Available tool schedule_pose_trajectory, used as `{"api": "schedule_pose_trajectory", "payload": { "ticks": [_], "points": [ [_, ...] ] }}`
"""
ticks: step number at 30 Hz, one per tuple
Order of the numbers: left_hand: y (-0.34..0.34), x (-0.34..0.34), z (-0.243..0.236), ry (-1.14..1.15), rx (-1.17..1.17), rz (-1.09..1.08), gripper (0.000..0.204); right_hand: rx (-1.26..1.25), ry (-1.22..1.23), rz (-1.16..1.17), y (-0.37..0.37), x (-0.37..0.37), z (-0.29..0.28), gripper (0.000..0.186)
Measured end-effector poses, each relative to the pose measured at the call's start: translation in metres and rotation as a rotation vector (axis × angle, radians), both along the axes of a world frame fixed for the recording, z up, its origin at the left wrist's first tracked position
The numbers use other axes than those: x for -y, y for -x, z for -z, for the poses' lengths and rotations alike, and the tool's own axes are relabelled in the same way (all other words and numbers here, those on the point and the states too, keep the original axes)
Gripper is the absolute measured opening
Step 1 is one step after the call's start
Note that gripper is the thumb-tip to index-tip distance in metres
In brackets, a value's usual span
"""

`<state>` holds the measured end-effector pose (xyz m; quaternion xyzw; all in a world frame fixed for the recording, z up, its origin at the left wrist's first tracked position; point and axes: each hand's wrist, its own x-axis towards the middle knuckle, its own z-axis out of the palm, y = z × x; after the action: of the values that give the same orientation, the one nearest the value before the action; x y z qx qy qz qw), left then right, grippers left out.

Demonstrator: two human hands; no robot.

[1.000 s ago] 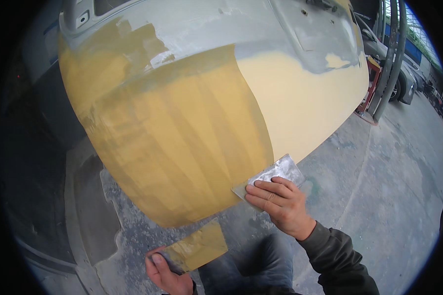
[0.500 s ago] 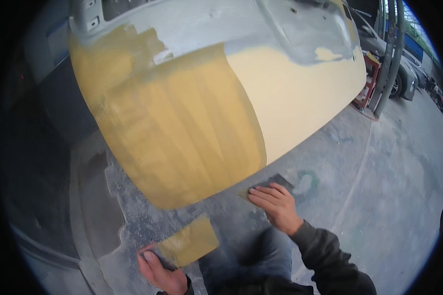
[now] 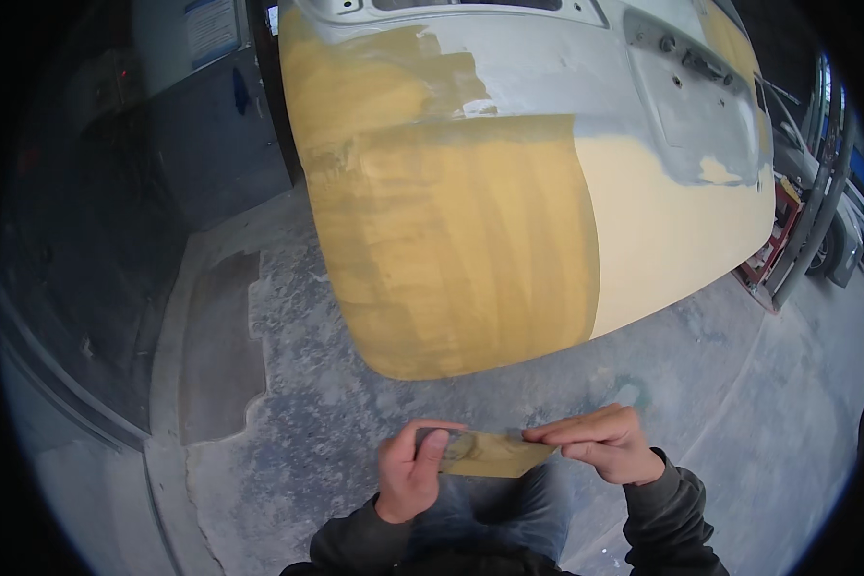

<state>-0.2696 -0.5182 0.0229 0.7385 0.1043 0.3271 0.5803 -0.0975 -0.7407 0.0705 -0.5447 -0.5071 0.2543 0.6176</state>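
Observation:
In front of my body my left hand (image 3: 413, 468) grips a flat board (image 3: 485, 465) smeared with yellow putty, thumb on top at its left end. My right hand (image 3: 607, 445) is closed at the board's right end, fingers pressed together. The thin dark spreader seen in it earlier is now nearly edge-on and mostly hidden by the fingers. Beyond both hands stands a car tailgate (image 3: 533, 77), bare grey metal at the top. Darker yellow putty (image 3: 470, 250) with streaky bands covers its lower left, and a smooth pale yellow area (image 3: 672, 230) lies to the right.
A grey, dusty concrete floor (image 3: 307, 394) surrounds the tailgate. At the left are a dark wall panel (image 3: 226, 144) and a brownish floor patch (image 3: 223, 355). Upright posts (image 3: 821, 206), a red stand (image 3: 776, 235) and another car (image 3: 840, 240) stand at the right.
My hands have come together: the left moved up and right with the board, the right came to the board's right end, away from the tailgate's lower edge. The view has shifted left.

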Motion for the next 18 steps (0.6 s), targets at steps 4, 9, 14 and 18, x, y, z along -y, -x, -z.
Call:
{"api": "schedule_pose_trajectory", "payload": {
  "ticks": [4, 9, 14, 18],
  "points": [
    [0.004, -0.01, 0.005, 0.146, 0.26, -0.162, 0.022, 0.167, 0.226, 0.063, -0.021, 0.011, -0.008, 0.029],
    [0.011, -0.025, -0.013, 0.283, 0.454, -0.328, 0.028, 0.801, -0.028, 0.714, -0.079, 0.003, -0.051, 0.032],
    [0.025, -0.027, 0.003, 0.237, 0.428, -0.3, 0.027, 1.435, -0.335, 0.983, -0.157, -0.05, -0.11, 0.035],
    [0.03, -0.026, -0.005, 0.156, 0.315, -0.361, 0.024, 1.487, -0.398, 1.022, -0.189, -0.078, -0.126, 0.041]
  ]
}}
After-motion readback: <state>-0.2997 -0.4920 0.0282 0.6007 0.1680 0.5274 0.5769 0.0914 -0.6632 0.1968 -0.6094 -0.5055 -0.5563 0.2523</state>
